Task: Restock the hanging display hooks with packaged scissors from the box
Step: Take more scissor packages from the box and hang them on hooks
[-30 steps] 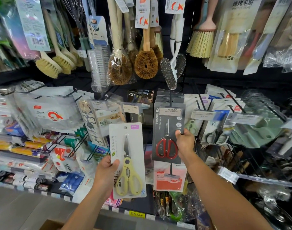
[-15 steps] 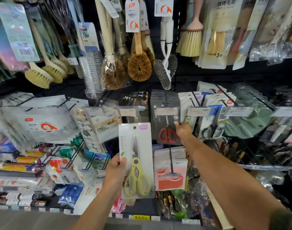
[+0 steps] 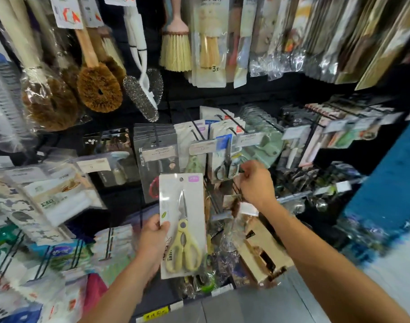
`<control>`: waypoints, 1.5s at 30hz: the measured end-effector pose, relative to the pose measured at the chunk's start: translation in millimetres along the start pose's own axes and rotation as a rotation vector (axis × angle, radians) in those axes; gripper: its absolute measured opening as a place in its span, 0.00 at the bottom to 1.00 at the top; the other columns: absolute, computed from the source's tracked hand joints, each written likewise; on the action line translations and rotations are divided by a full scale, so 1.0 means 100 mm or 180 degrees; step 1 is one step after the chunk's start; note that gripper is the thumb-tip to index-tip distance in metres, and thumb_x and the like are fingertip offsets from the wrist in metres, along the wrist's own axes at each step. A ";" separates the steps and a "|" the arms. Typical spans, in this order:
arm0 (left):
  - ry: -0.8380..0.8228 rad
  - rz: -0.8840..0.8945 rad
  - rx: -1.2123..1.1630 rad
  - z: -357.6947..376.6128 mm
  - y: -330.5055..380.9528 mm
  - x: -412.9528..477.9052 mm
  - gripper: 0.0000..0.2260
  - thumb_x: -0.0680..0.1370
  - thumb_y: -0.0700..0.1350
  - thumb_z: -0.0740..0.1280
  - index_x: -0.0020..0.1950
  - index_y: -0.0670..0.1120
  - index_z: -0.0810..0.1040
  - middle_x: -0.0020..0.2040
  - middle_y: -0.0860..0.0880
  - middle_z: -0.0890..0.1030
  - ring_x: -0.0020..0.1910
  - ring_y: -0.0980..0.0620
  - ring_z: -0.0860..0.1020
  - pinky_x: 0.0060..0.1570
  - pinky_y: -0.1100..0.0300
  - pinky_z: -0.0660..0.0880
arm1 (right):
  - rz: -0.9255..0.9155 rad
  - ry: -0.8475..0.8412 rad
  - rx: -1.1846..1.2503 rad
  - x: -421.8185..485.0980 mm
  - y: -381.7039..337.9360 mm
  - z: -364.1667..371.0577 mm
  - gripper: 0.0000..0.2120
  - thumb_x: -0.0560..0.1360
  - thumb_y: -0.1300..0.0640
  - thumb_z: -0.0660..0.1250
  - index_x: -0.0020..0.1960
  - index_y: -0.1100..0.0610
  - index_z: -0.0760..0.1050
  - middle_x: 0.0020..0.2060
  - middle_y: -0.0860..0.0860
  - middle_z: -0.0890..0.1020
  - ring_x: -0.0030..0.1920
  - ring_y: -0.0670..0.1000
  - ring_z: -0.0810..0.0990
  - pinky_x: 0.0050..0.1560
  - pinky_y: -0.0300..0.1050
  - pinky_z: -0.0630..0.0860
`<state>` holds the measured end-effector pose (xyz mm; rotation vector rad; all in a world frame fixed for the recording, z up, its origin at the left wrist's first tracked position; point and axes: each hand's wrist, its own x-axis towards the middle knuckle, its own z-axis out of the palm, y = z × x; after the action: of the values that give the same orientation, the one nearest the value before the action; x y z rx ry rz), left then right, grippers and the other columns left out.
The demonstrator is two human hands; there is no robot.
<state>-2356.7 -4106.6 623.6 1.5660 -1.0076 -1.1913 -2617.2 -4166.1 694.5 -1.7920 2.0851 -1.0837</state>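
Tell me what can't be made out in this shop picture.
Head view only:
- Red-handled scissors: mostly hidden behind the yellow scissors pack in the left hand.
- Right hand: fingers curl away, so any grip is unclear.
- Price label: print too blurred to read.

This is a shop. Packs hang on hooks (image 3: 232,123) with price tags (image 3: 202,148). Brushes (image 3: 99,88) hang in a row far up.

- The left hand (image 3: 152,238) and left forearm (image 3: 120,290) are bare, uncovered as far as they show.
- The right hand (image 3: 257,185) and right forearm (image 3: 327,259) are equally bare and uncovered.
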 end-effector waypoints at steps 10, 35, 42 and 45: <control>0.0470 -0.0112 0.0181 0.70 0.19 0.38 0.08 0.79 0.40 0.62 0.49 0.52 0.78 0.49 0.48 0.84 0.47 0.44 0.81 0.51 0.48 0.78 | -0.1747 -0.0246 -0.1295 0.71 -0.05 -0.66 0.35 0.69 0.58 0.66 0.75 0.58 0.60 0.74 0.57 0.64 0.74 0.59 0.61 0.74 0.57 0.58; 0.0893 0.0342 -0.0285 1.07 0.49 0.46 0.14 0.80 0.37 0.60 0.43 0.54 0.77 0.42 0.53 0.82 0.39 0.53 0.77 0.38 0.60 0.72 | -0.2050 -0.0478 -0.0961 0.87 0.18 -0.53 0.36 0.71 0.64 0.65 0.77 0.60 0.58 0.73 0.58 0.65 0.74 0.58 0.60 0.75 0.52 0.54; 0.0888 0.0354 -0.0120 1.07 0.53 0.60 0.11 0.80 0.36 0.59 0.49 0.50 0.77 0.50 0.49 0.82 0.41 0.56 0.78 0.35 0.63 0.71 | -0.2042 -0.0444 -0.0979 0.86 0.16 -0.53 0.35 0.72 0.63 0.67 0.76 0.62 0.60 0.72 0.60 0.67 0.74 0.59 0.61 0.76 0.55 0.57; 0.0926 0.0349 -0.0078 1.08 0.45 0.63 0.11 0.79 0.35 0.59 0.46 0.48 0.77 0.46 0.49 0.82 0.35 0.55 0.75 0.34 0.62 0.70 | -0.2040 -0.0413 -0.0969 0.85 0.15 -0.54 0.34 0.72 0.64 0.67 0.75 0.63 0.61 0.72 0.60 0.68 0.73 0.60 0.62 0.75 0.56 0.58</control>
<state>-2453.1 -4197.4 636.6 1.5888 -0.8714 -0.8677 -2681.4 -4222.3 749.7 -2.7099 1.7024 -0.7512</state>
